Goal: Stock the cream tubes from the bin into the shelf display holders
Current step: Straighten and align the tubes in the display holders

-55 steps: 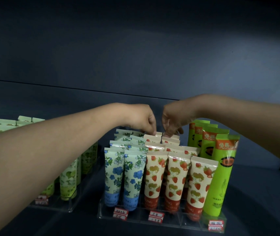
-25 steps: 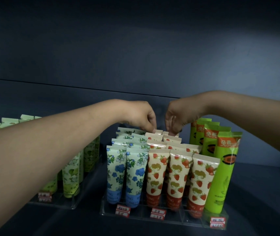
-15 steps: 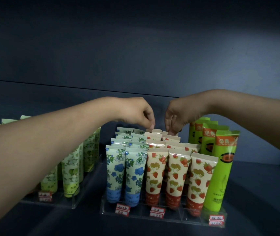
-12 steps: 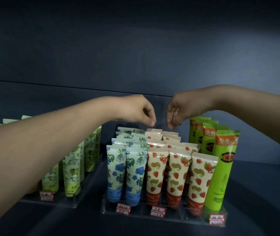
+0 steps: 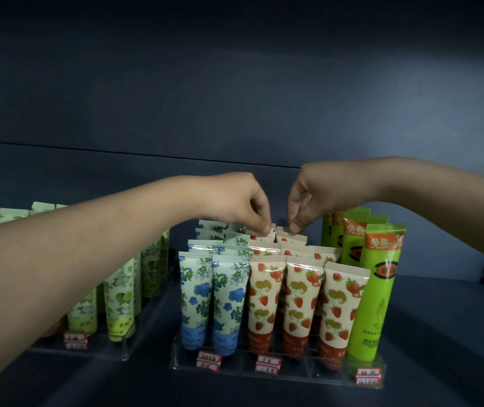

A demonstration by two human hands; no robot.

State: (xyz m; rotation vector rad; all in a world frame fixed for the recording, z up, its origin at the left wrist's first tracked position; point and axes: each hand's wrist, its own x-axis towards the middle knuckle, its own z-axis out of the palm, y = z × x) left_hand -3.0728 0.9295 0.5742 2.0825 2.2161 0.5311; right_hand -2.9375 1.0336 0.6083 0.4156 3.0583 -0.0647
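A clear acrylic display holder stands on the dark shelf with rows of upright cream tubes: blue-flower tubes on the left, strawberry tubes in the middle, bright green tubes on the right. My left hand reaches over the blue-flower rows, its thumb and forefinger pinched on the crimped top of a rear strawberry tube. My right hand comes in from the right, its fingertips pinched on the top of the neighbouring rear strawberry tube. No bin is in view.
A second clear holder to the left carries pale green leaf-print tubes, partly hidden by my left forearm. Red price tags line the front rims. The dark shelf back wall rises close behind the tubes.
Half a second ago both hands hovered just above the rear tubes with nothing in them. They have since dropped back onto the tops of the rear strawberry tubes.
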